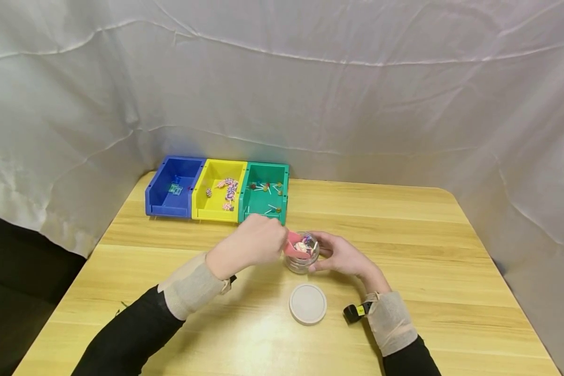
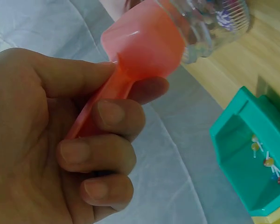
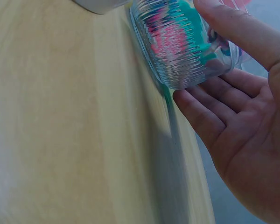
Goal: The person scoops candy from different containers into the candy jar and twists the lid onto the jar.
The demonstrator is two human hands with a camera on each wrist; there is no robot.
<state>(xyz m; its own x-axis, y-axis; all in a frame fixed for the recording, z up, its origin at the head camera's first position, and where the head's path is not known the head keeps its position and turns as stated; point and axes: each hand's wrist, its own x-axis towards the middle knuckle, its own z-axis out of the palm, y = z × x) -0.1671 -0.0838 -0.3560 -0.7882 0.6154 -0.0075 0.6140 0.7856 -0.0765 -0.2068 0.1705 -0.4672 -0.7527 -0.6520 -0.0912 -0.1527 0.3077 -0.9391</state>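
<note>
My left hand (image 1: pixel 254 241) grips a pink scoop (image 2: pixel 147 39) by its handle, fingers curled round it. The scoop's bowl is tipped at the mouth of a clear ribbed jar (image 1: pixel 297 267), with lollipops (image 1: pixel 302 246) in the bowl and at the jar's opening. My right hand (image 1: pixel 347 257) holds the jar from the right, thumb on the near side and fingers on the far side. Colourful candy shows through the jar wall in the right wrist view. A round white lid (image 1: pixel 308 304) lies flat on the table just in front of the jar.
Three joined bins stand at the back left of the wooden table (image 1: pixel 404 224): a blue bin (image 1: pixel 153 201) with small clear pieces, a yellow bin (image 1: pixel 216 214) with swirled candies and a green bin (image 1: pixel 287 198) with lollipops. A pale curtain (image 1: pixel 310 104) hangs behind.
</note>
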